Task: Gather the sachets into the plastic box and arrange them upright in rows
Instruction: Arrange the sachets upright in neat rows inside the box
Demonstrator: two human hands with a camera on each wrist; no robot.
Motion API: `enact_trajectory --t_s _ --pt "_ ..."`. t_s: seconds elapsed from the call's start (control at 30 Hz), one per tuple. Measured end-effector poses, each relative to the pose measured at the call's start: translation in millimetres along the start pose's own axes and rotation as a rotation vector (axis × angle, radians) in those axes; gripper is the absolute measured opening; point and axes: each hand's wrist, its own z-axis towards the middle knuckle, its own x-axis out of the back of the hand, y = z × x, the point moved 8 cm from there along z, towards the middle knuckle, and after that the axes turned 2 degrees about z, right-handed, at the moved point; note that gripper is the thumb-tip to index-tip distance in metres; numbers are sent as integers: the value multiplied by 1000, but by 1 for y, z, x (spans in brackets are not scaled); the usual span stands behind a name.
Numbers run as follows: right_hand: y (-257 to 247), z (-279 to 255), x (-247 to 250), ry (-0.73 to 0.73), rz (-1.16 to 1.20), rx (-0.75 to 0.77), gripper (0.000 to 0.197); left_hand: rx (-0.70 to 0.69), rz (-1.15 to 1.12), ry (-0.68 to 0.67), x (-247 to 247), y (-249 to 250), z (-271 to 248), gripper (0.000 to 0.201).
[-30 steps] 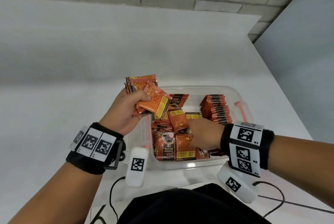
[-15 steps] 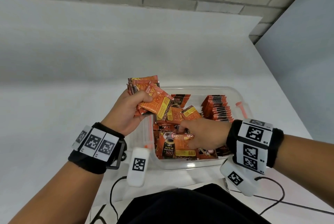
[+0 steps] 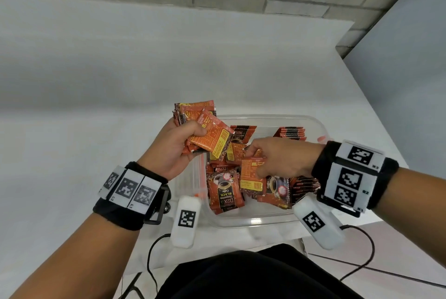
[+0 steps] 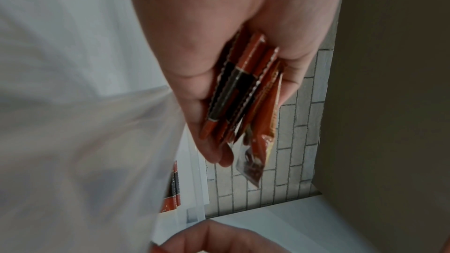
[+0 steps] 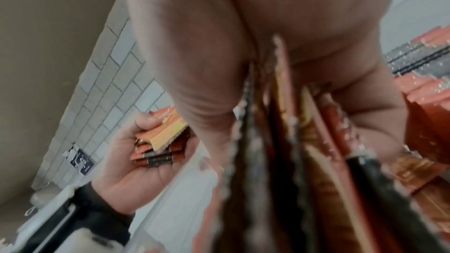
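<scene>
From the head view, my left hand (image 3: 173, 151) grips a stack of sachets (image 3: 205, 132) over the plastic box's (image 3: 253, 222) left rim; my right hand (image 3: 282, 156) pinches several sachets (image 3: 251, 175) inside it. Left wrist: fingers clamp the stack (image 4: 243, 91). Right wrist: sachet edges (image 5: 280, 141), blurred, between my fingers.

Sachets (image 3: 225, 193) glossy foil; box (image 3: 255, 222) clear smooth plastic; table (image 3: 72, 130) matt white.

Left hand (image 3: 177, 148) raised, fingers curled in a tight grip; right hand (image 3: 281, 156) lower, fingers pinched, palm down.
</scene>
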Motion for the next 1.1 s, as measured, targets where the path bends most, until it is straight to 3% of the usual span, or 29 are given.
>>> enact_trajectory --t_s 0.17,0.3,0.37,0.47,0.53,0.67,0.8,0.9,1.0,1.1 --pt "-3 1 19 47 278 24 31 -5 -5 -9 0 0 1 23" --pt "-15 5 -1 -87 582 17 27 -6 -4 -11 0 0 1 21" --pt "-18 13 -19 -106 555 3 38 -12 -9 -9 0 0 1 17" --pt "-19 15 -28 -14 177 36 57 -8 -5 -3 0 0 1 19" --pt "-18 13 -27 31 58 60 63 -5 -6 -7 0 0 1 20" --pt "-10 12 -35 -64 207 -21 62 6 -9 -1 2 -2 2 22" --pt "-12 16 -41 -87 300 -16 42 10 -5 4 1 -2 2 15" --pt "-16 14 -37 -74 412 8 50 7 7 15 2 -1 3 15" --pt "-9 13 -35 -81 511 -15 30 14 -1 4 3 -3 3 22" --pt "-3 10 -42 -129 490 -68 28 17 -10 -2 3 -3 3 24"
